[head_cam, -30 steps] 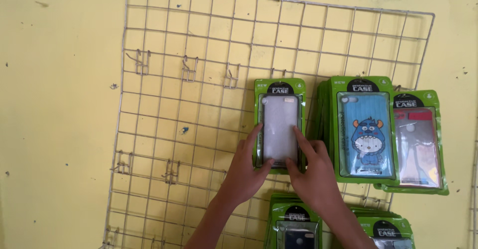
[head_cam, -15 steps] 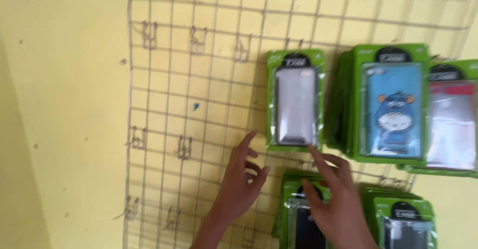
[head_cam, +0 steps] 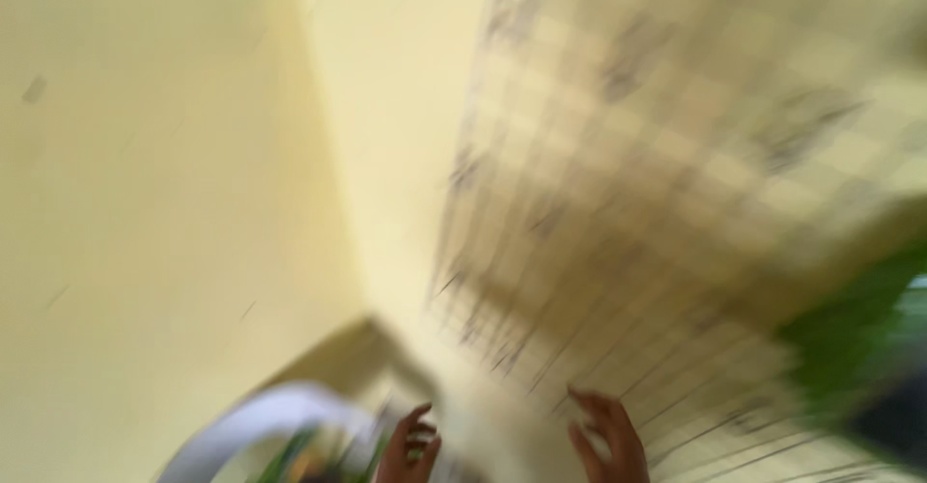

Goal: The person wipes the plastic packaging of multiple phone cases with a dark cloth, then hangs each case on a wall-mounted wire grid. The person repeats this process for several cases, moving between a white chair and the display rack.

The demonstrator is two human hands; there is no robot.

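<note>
Both hands have come off the packaged phone case that they were setting on the wire grid a second ago. The left hand (head_cam: 407,444) now sits low at the bottom edge of the view with its fingers curled loosely inward, and nothing can be seen between them. The right hand (head_cam: 608,437) is just beside it, fingers spread a little and empty, in front of the lower wires of the grid (head_cam: 666,203). Neither hand touches a package.

The view has swung hard to the left and tilted, so everything is smeared. The grey case in its green pack, which hung in the middle of the picture half a second ago, is no longer in sight; only a green blur (head_cam: 850,348) at the right edge marks where the hung packs are, and which pack it is cannot be told. The case appears to have been left hanging on its hook, and the hands have been drawn down and away from it.

The yellow wall (head_cam: 174,174) fills the left half. At the bottom left a pale rounded rim (head_cam: 261,411) shows, perhaps a basin or bag, with a green and orange smudge inside it; what it holds is too blurred to tell.
</note>
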